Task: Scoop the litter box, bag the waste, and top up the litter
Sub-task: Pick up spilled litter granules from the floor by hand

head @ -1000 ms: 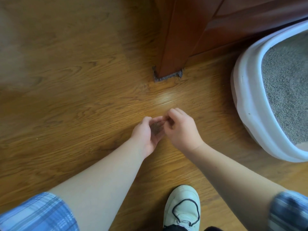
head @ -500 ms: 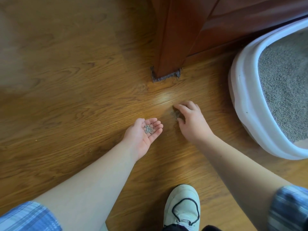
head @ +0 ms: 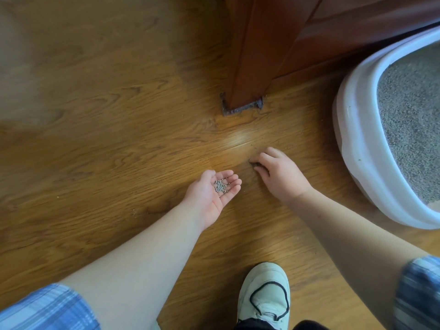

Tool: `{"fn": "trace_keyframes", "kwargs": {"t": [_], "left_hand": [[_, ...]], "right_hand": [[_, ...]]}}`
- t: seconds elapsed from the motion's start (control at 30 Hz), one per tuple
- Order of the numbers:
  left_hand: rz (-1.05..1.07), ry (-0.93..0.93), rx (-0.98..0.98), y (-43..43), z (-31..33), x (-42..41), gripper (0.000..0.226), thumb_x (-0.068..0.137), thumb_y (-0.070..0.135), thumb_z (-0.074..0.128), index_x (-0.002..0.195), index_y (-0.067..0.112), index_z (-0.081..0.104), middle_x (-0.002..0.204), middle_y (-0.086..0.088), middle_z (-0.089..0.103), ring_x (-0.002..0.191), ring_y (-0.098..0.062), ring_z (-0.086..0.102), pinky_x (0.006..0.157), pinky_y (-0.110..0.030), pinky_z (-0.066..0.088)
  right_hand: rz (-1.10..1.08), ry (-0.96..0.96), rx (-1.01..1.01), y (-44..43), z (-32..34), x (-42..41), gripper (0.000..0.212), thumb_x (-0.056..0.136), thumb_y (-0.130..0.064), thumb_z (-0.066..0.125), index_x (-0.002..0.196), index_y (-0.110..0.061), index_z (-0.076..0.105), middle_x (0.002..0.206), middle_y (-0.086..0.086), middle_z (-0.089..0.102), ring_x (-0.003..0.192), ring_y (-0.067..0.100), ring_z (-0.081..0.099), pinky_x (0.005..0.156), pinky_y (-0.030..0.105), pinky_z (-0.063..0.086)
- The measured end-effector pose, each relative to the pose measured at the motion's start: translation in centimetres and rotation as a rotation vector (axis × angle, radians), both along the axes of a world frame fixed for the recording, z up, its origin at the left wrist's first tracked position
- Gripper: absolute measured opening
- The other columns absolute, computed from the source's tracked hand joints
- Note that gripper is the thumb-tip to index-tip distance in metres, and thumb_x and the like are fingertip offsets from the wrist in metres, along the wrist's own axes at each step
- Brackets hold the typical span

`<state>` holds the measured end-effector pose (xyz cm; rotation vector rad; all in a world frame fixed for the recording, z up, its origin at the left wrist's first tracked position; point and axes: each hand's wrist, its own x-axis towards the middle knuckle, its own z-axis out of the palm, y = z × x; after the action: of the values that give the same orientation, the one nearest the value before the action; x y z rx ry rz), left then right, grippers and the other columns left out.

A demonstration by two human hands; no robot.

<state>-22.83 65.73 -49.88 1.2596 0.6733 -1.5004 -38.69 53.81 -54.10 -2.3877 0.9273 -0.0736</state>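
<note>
The wood floor (head: 95, 115) fills the view, amber planks with a bright glare patch just beyond the right fingertips; its far left corner is washed out and blurred. A red-brown cabinet (head: 309, 32) runs off the top edge, so only its leg (head: 247, 55) and lower panels show. The leg stands on a grey pad (head: 240, 111), well beyond both hands. The white box (head: 352, 144) is cut by the right edge, off to the right of the right fingers; the grey litter (head: 409, 115) inside shows only in part.

Both bare forearms enter from below, plaid sleeves cropped at the corners. A pale shoe (head: 264, 296) sits between them, its heel out of frame.

The left hand (head: 212, 194) lies palm up, fingers loosely cupped and relaxed, a small pile of grains (head: 220, 186) resting at their base. The right hand (head: 278, 172) is palm down, fingers curled, tips on a dark smear of spilled grit (head: 253, 164) on the floor. Its own knuckles hide the thumb, so whether it pinches any cannot be told. Stray specks dot the floor left of the left wrist.
</note>
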Motion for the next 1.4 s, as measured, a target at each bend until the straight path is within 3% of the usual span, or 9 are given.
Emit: {"fn": "trace_keyframes", "kwargs": {"t": [0.27, 0.37, 0.47, 0.57, 0.67, 0.77, 0.9, 1.17, 1.4], "left_hand": [[-0.017, 0.015, -0.007, -0.6, -0.2, -0.1, 0.04, 0.104, 0.019, 0.035, 0.107, -0.007, 0.065, 0.095, -0.021, 0.071, 0.091, -0.032, 0.072, 0.082, -0.039, 0.06], [-0.028, 0.014, 0.001, -1.0, -0.6, -0.4, 0.04, 0.103, 0.018, 0.035, 0.108, -0.008, 0.064, 0.102, -0.024, 0.069, 0.094, -0.033, 0.07, 0.081, -0.039, 0.06], [-0.013, 0.009, 0.009, -1.5, -0.8, -0.8, 0.04, 0.104, 0.02, 0.035, 0.104, -0.007, 0.065, 0.097, -0.023, 0.07, 0.087, -0.031, 0.07, 0.078, -0.04, 0.06], [-0.021, 0.049, -0.048, -1.6, -0.8, -1.1, 0.039, 0.104, 0.021, 0.036, 0.083, 0.003, 0.064, 0.082, -0.013, 0.068, 0.072, -0.022, 0.068, 0.073, -0.036, 0.057], [-0.003, 0.051, -0.047, -1.3, -0.7, -1.1, 0.038, 0.104, 0.021, 0.037, 0.092, 0.0, 0.066, 0.09, -0.016, 0.07, 0.08, -0.025, 0.069, 0.076, -0.036, 0.058], [0.017, 0.002, 0.011, -1.2, -0.9, -0.9, 0.039, 0.104, 0.021, 0.036, 0.104, -0.005, 0.065, 0.094, -0.02, 0.068, 0.084, -0.029, 0.069, 0.079, -0.039, 0.06], [0.017, -0.003, 0.014, -0.8, -0.8, -0.5, 0.04, 0.105, 0.021, 0.034, 0.102, -0.004, 0.065, 0.091, -0.02, 0.069, 0.083, -0.029, 0.07, 0.076, -0.038, 0.06], [0.022, 0.003, 0.002, -0.6, -0.8, -0.4, 0.04, 0.105, 0.02, 0.034, 0.102, -0.006, 0.065, 0.092, -0.02, 0.069, 0.083, -0.03, 0.07, 0.081, -0.039, 0.059], [-0.012, -0.004, 0.02, -0.7, -0.2, -0.2, 0.039, 0.104, 0.017, 0.034, 0.105, -0.007, 0.064, 0.096, -0.022, 0.068, 0.09, -0.032, 0.069, 0.084, -0.041, 0.059]], "right_hand": [[-0.022, 0.109, -0.118, 0.7, -1.1, 1.0, 0.011, 0.091, -0.001, 0.061, 0.097, -0.01, 0.058, 0.089, 0.007, 0.052, 0.086, 0.03, 0.052, 0.056, 0.047, 0.054], [-0.075, 0.149, -0.034, 1.0, -0.6, 1.6, 0.009, 0.095, -0.005, 0.05, 0.1, -0.01, 0.057, 0.096, 0.008, 0.051, 0.093, 0.028, 0.05, 0.069, 0.048, 0.054], [-0.098, -0.011, 0.075, 2.1, 1.2, 2.1, 0.021, 0.096, -0.017, 0.039, 0.096, -0.008, 0.058, 0.095, 0.009, 0.053, 0.088, 0.028, 0.054, 0.077, 0.046, 0.052], [0.005, -0.135, 0.2, 4.5, 3.0, 2.5, 0.021, 0.095, -0.013, 0.047, 0.104, -0.011, 0.066, 0.102, 0.006, 0.061, 0.096, 0.024, 0.061, 0.086, 0.038, 0.052], [-0.107, -0.202, 0.201, 4.8, 3.1, 2.0, 0.025, 0.095, -0.007, 0.056, 0.11, -0.017, 0.073, 0.103, 0.0, 0.065, 0.099, 0.016, 0.063, 0.088, 0.03, 0.053], [-0.284, -0.167, 0.086, 2.4, 2.0, 1.4, 0.025, 0.096, -0.006, 0.057, 0.115, -0.012, 0.071, 0.105, 0.002, 0.064, 0.101, 0.019, 0.061, 0.088, 0.036, 0.053], [-0.11, -0.027, 0.052, 1.1, 0.3, 1.3, 0.035, 0.089, -0.007, 0.069, 0.124, -0.009, 0.067, 0.112, 0.005, 0.06, 0.107, 0.026, 0.056, 0.097, 0.038, 0.049], [-0.084, -0.053, -0.028, 0.9, -1.2, 1.2, 0.005, 0.093, -0.008, 0.064, 0.095, -0.008, 0.068, 0.09, 0.006, 0.06, 0.087, 0.028, 0.056, 0.076, 0.044, 0.052], [-0.081, 0.127, -0.093, 1.5, -0.6, 2.2, 0.014, 0.087, 0.004, 0.061, 0.096, -0.007, 0.059, 0.09, 0.01, 0.052, 0.087, 0.033, 0.053, 0.064, 0.043, 0.052]]}}
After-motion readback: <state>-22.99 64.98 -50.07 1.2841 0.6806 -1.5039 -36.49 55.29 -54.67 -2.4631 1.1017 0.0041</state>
